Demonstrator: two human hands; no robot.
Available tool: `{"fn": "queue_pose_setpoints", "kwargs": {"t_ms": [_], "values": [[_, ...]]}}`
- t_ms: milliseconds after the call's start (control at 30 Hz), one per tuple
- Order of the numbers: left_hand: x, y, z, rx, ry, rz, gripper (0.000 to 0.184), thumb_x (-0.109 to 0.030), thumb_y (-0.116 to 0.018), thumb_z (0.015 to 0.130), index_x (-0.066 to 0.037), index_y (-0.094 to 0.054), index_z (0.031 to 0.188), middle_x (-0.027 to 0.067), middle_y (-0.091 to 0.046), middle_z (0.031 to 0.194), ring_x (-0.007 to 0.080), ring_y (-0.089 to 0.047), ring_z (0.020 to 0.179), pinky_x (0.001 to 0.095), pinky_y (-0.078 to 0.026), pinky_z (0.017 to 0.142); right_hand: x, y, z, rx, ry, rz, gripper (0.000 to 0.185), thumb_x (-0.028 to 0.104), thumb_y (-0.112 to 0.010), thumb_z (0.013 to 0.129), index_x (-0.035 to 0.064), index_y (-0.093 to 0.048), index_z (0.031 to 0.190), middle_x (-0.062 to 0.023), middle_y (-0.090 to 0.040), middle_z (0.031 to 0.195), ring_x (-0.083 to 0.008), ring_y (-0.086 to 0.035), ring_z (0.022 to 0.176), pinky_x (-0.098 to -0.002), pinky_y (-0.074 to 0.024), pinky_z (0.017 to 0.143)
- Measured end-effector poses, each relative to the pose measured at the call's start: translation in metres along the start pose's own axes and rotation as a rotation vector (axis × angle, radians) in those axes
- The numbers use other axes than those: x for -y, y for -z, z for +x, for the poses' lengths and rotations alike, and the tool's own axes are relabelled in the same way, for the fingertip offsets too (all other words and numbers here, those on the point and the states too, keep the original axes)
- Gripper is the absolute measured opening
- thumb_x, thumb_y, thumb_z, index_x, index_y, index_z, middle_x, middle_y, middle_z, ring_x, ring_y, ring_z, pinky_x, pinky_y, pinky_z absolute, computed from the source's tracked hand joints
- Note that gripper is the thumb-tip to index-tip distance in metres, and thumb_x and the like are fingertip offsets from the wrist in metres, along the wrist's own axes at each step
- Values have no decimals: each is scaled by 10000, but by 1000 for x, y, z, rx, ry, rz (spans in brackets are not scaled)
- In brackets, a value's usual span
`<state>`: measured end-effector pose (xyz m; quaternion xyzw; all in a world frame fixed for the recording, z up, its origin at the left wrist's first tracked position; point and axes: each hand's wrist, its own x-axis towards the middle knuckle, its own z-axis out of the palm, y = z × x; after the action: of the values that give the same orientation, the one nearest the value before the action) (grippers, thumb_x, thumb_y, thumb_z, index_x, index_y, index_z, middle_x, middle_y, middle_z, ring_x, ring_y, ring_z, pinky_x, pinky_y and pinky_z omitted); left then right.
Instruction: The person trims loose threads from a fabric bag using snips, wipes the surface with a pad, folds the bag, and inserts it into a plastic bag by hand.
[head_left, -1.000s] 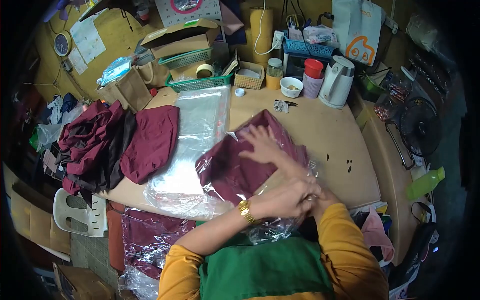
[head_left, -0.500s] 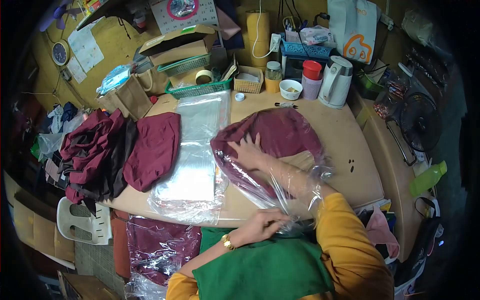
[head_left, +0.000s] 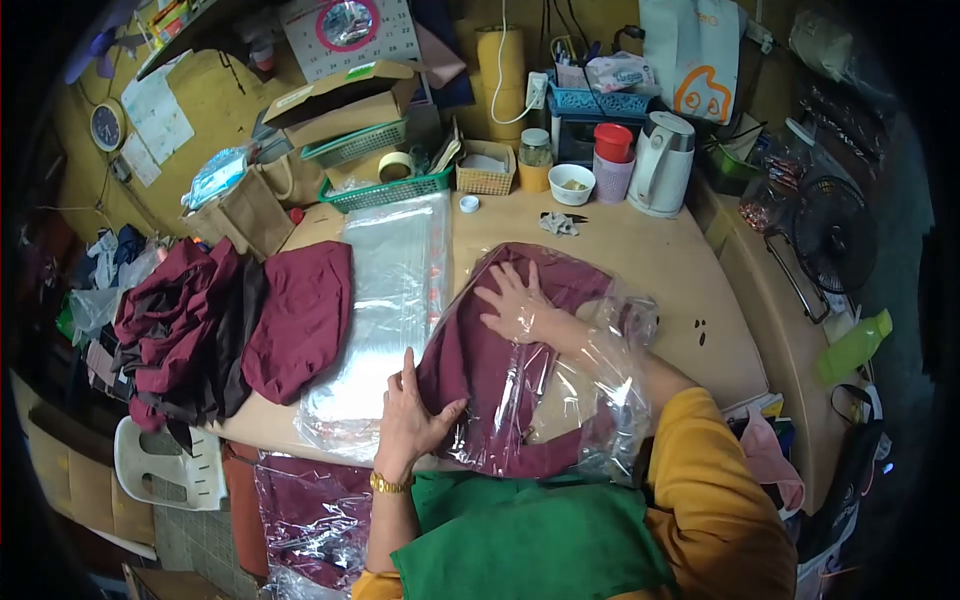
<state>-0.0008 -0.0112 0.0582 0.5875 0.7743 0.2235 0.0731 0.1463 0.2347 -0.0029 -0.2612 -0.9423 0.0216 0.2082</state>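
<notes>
A maroon garment [head_left: 500, 400] lies on the table inside a clear plastic bag [head_left: 625, 400]. My right hand [head_left: 518, 303] is inside the bag, fingers spread flat on the upper part of the garment, with the plastic bunched around my forearm. At the garment's left edge is my left hand [head_left: 412, 415], thumb and fingers apart, the thumb touching the bagged garment. A stack of flat clear bags [head_left: 390, 290] lies just left of it. Further left are a folded maroon garment [head_left: 300, 320] and a heap of maroon and black garments [head_left: 180, 330].
Along the back stand a green basket [head_left: 385, 190], a wicker basket [head_left: 487, 168], a jar [head_left: 535, 160], a white bowl [head_left: 572, 184], a red-lidded cup [head_left: 612, 165] and a kettle [head_left: 663, 165]. Bagged maroon garments [head_left: 315, 515] lie below the table's front edge, beside a white chair [head_left: 170, 465].
My left hand has moved from the bag's opening near my body to the garment's left side and opened. My right hand has shifted up, and the bagged garment has turned and spread toward me.
</notes>
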Motion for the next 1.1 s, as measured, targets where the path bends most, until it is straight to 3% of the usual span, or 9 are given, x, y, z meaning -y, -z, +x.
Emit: {"fn": "queue_pose_setpoints", "kwargs": {"t_ms": [167,400,600,733,767,867,933,1000,1100], "values": [[26,-19,-4,-57,126,-133,856,-308,-713,821,26,-249,1457,330,-548,1114,468,-599,964,487,-499,836,2,22,25,347,41,-127,739,601,-577,815,196,-472,1424,-253,-75,1587,-446,66,1467,-743,5,1075],[4,11,-13,204,199,-253,938,-371,-774,773,10,-268,1465,225,-644,787,361,-664,712,419,-513,662,5,20,0,399,21,87,790,717,-557,799,336,-392,1471,-248,17,1594,-481,83,1454,-745,-10,1071],[-3,-3,-13,366,222,-324,1121,-489,-836,699,12,-219,1489,295,-650,1066,366,-677,958,393,-533,815,-10,22,-6,396,42,168,890,698,-574,810,215,-307,1509,-258,-18,1588,-471,-26,1460,-727,-112,1086],[-19,2,-18,184,-212,-344,1342,-366,-921,607,4,-10,1522,353,-376,1416,393,-474,1282,401,-364,1104,-9,-7,6,272,-75,18,930,744,-527,803,186,-294,1510,-246,-46,1591,-426,-31,1473,-707,-70,1106],[-14,9,-23,226,-43,-501,1325,-298,-919,620,-12,4,1526,344,-393,1407,383,-490,1265,411,-378,1092,-8,-7,9,278,-87,-14,912,753,-488,819,191,-297,1512,-248,-47,1592,-417,-30,1476,-708,-43,1107],[6,7,-33,220,280,-846,1223,-92,-863,705,-74,28,1542,301,-476,1350,312,-538,1207,416,-440,1026,23,1,-1,-101,123,10,569,408,-704,796,86,-538,1236,-228,-442,1369,-421,-362,1325,-608,-274,1071],[30,-9,-40,183,239,-1093,1132,-2,-795,764,-107,11,1551,275,-514,1316,243,-571,1130,369,-503,941,55,17,-16,144,384,271,303,226,-736,725,65,-577,927,-138,-573,983,-344,-560,962,-476,-453,831],[37,-16,-42,147,242,-1176,1061,41,-753,793,-97,-24,1551,255,-524,1309,211,-590,1072,320,-518,912,81,20,-42,184,599,735,232,197,-728,713,71,-548,787,-93,-536,784,-299,-537,695,-416,-445,618],[42,-14,-42,170,336,-1400,989,68,-712,818,-77,-59,1546,238,-540,1286,195,-610,1033,300,-525,894,94,-6,-72,84,647,788,299,195,-773,677,61,-594,875,-105,-545,829,-300,-557,712,-392,-470,609]]}}
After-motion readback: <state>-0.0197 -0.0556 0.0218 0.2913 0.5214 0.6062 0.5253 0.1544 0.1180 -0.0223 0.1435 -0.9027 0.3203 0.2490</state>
